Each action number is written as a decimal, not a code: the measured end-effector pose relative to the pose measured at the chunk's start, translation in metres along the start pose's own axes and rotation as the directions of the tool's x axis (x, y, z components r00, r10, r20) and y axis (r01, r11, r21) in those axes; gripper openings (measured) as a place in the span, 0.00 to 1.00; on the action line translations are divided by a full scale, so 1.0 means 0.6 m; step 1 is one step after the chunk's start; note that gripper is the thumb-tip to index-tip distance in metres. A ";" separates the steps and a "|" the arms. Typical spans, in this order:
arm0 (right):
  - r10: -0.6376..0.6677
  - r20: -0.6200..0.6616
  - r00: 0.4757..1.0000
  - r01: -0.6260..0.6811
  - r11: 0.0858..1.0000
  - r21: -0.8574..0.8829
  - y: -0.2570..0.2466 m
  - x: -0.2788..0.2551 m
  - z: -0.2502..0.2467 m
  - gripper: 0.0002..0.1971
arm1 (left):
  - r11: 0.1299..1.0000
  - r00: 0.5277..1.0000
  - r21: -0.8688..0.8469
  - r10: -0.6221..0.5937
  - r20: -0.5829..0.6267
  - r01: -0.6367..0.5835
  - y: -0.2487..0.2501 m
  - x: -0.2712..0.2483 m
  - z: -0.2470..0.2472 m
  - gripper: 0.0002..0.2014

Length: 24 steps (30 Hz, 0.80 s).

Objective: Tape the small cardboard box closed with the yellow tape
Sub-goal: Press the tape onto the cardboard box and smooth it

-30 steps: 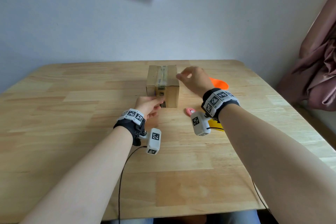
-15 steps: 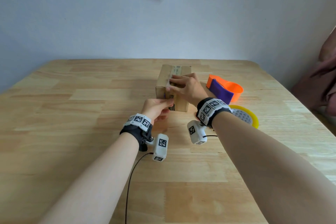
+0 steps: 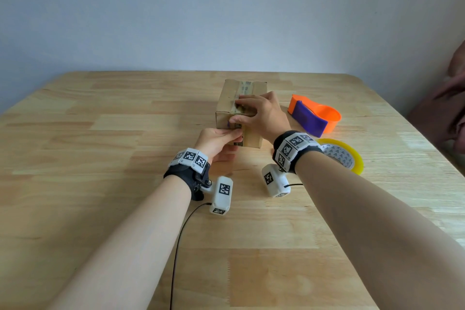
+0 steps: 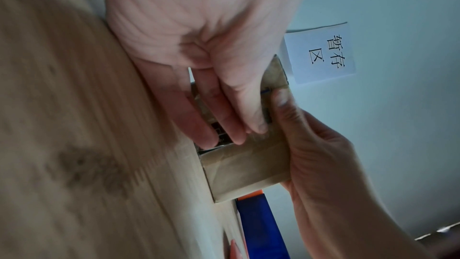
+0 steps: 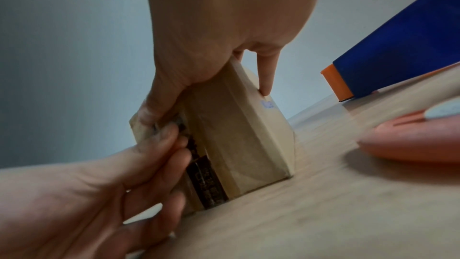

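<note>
Head view: we see a small cardboard box (image 3: 227,103) sitting near the middle of a wooden table (image 3: 100,184), a strip of tape (image 3: 245,85) running along its top seam. Our right hand (image 3: 261,113) lies over the box's near top edge, fingers flat on the tape and thumb curled down onto the front face. Our left hand (image 3: 216,142) touches the front face with fingertips together; whether it pinches a tape end, we cannot tell. Just right of the box sits an orange and purple tape dispenser (image 3: 314,116), and nearer us a yellow tape roll (image 3: 342,156). A white paper note (image 4: 321,54) hangs on the wall behind.
</note>
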State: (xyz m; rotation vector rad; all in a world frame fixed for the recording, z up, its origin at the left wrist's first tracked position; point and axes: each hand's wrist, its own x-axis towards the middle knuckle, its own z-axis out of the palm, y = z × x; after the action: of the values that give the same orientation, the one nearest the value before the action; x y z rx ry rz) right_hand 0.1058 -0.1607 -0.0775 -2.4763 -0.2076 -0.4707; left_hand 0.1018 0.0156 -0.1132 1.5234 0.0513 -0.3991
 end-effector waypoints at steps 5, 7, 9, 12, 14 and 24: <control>-0.026 -0.014 1.000 0.025 0.999 -0.046 0.000 -0.001 0.003 0.36 | 1.000 1.000 0.018 -0.018 0.024 0.018 0.003 0.000 -0.002 0.13; -0.017 -0.022 1.000 0.016 0.999 -0.044 0.000 -0.001 0.003 0.36 | 0.999 0.999 0.028 -0.027 0.038 0.026 0.005 -0.001 -0.002 0.13; 0.000 -0.035 0.999 -0.001 1.000 -0.030 -0.001 -0.003 0.006 0.35 | 0.999 0.998 0.032 -0.035 0.048 0.034 0.006 -0.001 -0.003 0.13; 0.013 -0.041 0.999 -0.014 1.000 -0.018 -0.002 -0.006 0.010 0.34 | 0.999 0.997 0.024 -0.047 0.054 0.045 0.005 -0.001 -0.004 0.12; 0.012 -0.043 0.999 -0.013 1.000 -0.022 -0.002 -0.006 0.010 0.34 | 0.998 0.997 0.017 -0.054 0.064 0.053 0.006 -0.001 -0.005 0.12; -0.018 -0.028 0.999 0.014 0.990 -0.137 -0.008 -0.008 0.008 0.38 | 0.996 0.994 -0.020 -0.090 0.059 0.092 -0.007 0.006 -0.019 0.16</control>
State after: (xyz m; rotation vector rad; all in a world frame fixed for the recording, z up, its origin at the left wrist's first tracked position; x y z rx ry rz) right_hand 0.1014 -0.1541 -0.0803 -2.6016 -0.1897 -0.5438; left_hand 0.1066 0.0259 -0.1188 1.4902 0.0795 -0.5141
